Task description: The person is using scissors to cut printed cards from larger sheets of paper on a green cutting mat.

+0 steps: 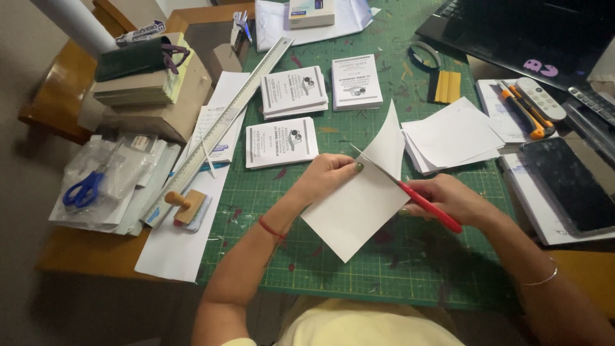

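Three printed white booklet stacks [320, 106], green mat [359, 256]

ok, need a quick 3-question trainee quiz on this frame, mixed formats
1. True or false: the right hand holds red-handled scissors that are cutting a white sheet of paper.
2. Which hand steadies the sheet? A) left hand B) right hand C) neither
3. Fill in: the blue-handled scissors lie unused at the ______ edge of the picture, off the green cutting mat.

Key:
1. True
2. A
3. left
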